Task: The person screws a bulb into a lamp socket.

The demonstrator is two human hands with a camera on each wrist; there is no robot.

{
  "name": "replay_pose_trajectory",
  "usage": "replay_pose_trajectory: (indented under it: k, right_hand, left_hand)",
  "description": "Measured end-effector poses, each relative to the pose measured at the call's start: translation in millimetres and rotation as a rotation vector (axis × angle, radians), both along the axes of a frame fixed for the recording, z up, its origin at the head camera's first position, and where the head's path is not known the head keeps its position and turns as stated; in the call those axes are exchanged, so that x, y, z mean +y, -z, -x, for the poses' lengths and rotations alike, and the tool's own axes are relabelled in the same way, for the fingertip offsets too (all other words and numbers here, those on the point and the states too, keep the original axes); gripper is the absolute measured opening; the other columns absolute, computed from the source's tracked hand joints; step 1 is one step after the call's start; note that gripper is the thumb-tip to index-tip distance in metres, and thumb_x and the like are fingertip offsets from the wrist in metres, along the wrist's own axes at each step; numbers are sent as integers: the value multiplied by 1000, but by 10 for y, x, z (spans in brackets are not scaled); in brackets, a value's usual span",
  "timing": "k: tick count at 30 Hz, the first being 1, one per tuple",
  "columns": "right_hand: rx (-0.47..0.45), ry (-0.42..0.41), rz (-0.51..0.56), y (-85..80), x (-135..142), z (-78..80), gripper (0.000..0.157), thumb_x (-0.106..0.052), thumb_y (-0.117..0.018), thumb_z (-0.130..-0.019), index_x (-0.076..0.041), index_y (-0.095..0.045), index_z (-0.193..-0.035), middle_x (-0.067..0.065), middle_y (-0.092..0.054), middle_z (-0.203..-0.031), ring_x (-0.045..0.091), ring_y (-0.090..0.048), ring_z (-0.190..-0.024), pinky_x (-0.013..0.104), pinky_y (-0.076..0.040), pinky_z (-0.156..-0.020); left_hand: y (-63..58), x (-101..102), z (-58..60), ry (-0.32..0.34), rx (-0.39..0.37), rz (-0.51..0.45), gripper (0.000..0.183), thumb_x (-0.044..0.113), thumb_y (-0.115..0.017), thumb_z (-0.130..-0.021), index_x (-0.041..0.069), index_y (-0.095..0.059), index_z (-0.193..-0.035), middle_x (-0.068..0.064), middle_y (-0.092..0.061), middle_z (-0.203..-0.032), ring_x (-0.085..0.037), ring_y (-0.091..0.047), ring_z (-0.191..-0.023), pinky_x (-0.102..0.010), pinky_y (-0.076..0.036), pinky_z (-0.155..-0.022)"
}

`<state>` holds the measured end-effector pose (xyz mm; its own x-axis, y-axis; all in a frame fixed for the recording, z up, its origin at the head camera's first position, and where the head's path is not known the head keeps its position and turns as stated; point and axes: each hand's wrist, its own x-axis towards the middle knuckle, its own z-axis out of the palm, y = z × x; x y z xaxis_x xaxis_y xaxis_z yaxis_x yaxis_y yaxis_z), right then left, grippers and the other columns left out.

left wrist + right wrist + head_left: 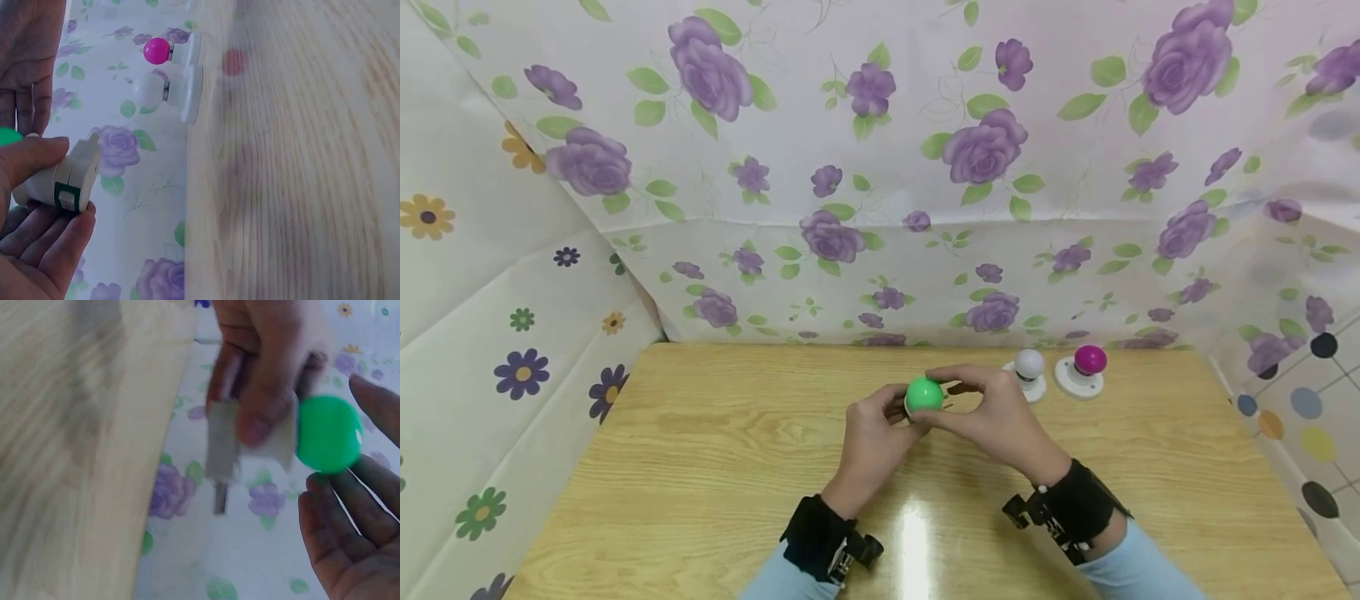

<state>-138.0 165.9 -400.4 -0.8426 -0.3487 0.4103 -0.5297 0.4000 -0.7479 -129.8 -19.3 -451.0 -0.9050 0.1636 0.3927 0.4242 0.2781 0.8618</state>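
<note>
A green light bulb (924, 395) sits in a white plug-in lamp holder (69, 172) with a metal prong, held above the table. My left hand (874, 429) grips the holder between thumb and fingers. Around the green bulb curve the thumb and fingers of my right hand (992, 412); in the right wrist view some fingertips touch its underside, while the thumb lies close to its other side. Behind the right hand stand a white bulb (1029, 364) and a magenta bulb (1091, 359), each upright in a round white base.
The wooden table (722, 467) ends at a back wall covered in purple-flowered sheeting (865, 183). The two bulb bases stand near that back edge, right of centre. More patterned sheeting (490, 317) borders the left side. Both wrists wear black straps with small cameras.
</note>
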Motion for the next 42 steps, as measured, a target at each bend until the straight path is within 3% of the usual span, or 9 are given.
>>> replay_pose_trajectory:
  k: [9,17,22,36,42]
  right_hand:
    - [-38,-195,-61,-55,100,64,55,-33,-74,-78,-23,-55,-129,-7,-54,-127,12,-49,-116,34,-41,-94]
    - [-101,-282,-21,-53,88,60,53,-21,-72,-81,-23,-53,-131,-3,-53,-129,12,-50,-115,39,-40,-94]
    - [-136,-278,-11,-56,70,44,52,-18,-72,-81,-21,-55,-130,-4,-54,-127,12,-51,-114,38,-42,-93]
    - [-117,-191,31,-30,29,5,42,-23,-74,-78,-25,-63,-119,-6,-59,-119,11,-56,-106,32,-47,-84]
    - [-86,-147,46,-29,-1,-3,40,-24,-75,-79,-18,-65,-116,-6,-61,-116,11,-58,-101,31,-48,-81]
  left_hand:
    - [-12,-44,0,114,-47,-45,37,29,-73,-78,16,-63,-111,5,-62,-102,-7,-60,-91,-27,-49,-78]
    - [-11,-60,-5,125,-68,-9,39,33,-73,-79,16,-62,-112,5,-61,-104,-6,-60,-91,-27,-49,-79]
    - [-3,-64,-3,124,-67,-13,40,31,-73,-80,14,-62,-113,3,-62,-104,-6,-60,-91,-27,-49,-78]
    - [17,-35,-11,102,-52,18,38,28,-74,-79,11,-62,-111,3,-63,-99,-5,-61,-87,-25,-50,-75]
    - [4,-7,-4,59,-12,4,37,30,-73,-79,11,-63,-110,4,-64,-98,-4,-61,-87,-25,-49,-75]
